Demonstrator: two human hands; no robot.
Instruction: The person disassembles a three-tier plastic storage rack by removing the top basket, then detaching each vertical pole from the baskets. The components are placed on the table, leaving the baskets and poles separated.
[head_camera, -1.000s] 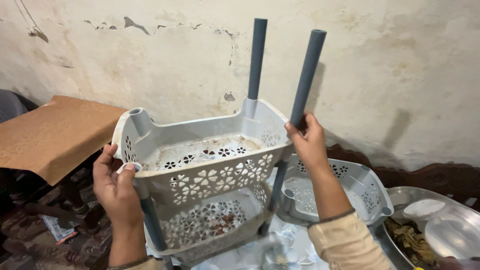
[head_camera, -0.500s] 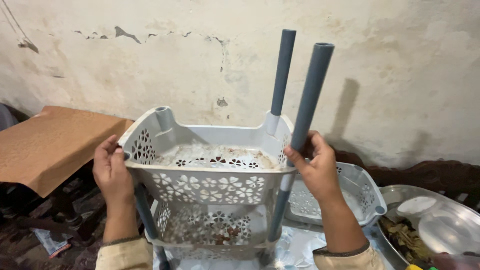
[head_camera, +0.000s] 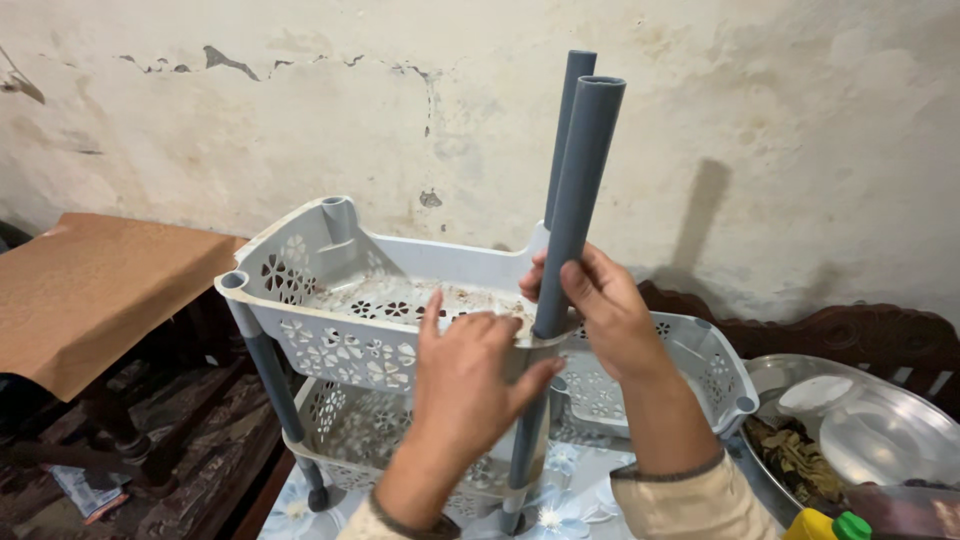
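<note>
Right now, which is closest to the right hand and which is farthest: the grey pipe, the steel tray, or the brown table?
1. Grey pipe: the right hand grips it.
2. Steel tray: low on the right.
3. Brown table: far across on the left.
</note>
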